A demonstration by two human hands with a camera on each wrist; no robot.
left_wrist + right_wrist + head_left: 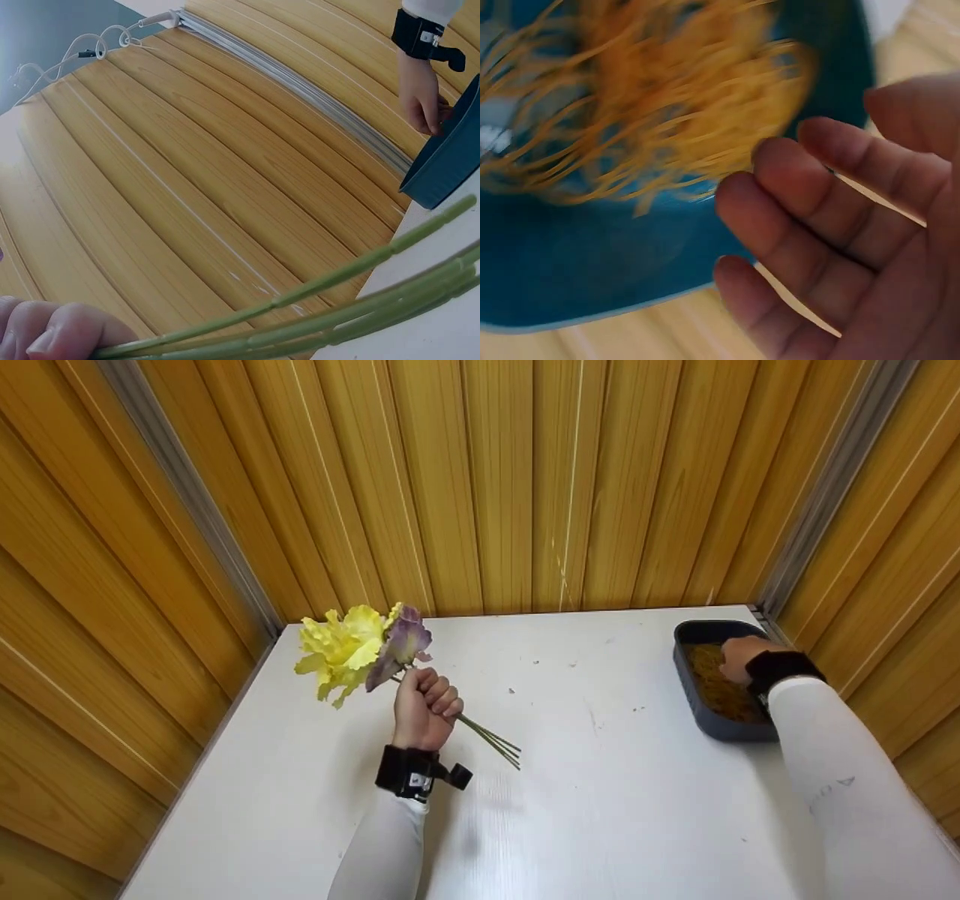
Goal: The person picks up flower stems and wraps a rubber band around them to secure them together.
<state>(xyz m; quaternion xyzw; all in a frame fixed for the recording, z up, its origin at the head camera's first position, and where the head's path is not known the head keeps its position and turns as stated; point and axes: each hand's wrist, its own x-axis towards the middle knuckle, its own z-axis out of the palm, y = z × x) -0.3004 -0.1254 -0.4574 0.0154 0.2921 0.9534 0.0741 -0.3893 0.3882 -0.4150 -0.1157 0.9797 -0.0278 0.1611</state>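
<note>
Left hand [427, 709] curls tightly round flower stems [480, 730]; right hand [741, 657], loose-fingered and empty at the left's three o'clock, apparently reaches for strands [720, 105] in the tray [731, 730], next needing a pinch.

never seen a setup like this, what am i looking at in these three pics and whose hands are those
There's no robot here: these are one person's bare hands. The widest picture comes from a camera on the person's head, looking forward and down. The other two come from cameras worn on the wrists, where black straps show; each looks at that hand's work.

On the white table sits a dark blue container with a tangle of orange-yellow strands inside. Wood-patterned walls stand around it.

The left hand grips yellow and purple flowers by their green stems, above the table. The right hand is over the container, fingers loosely bent, holding nothing that I can see.
</note>
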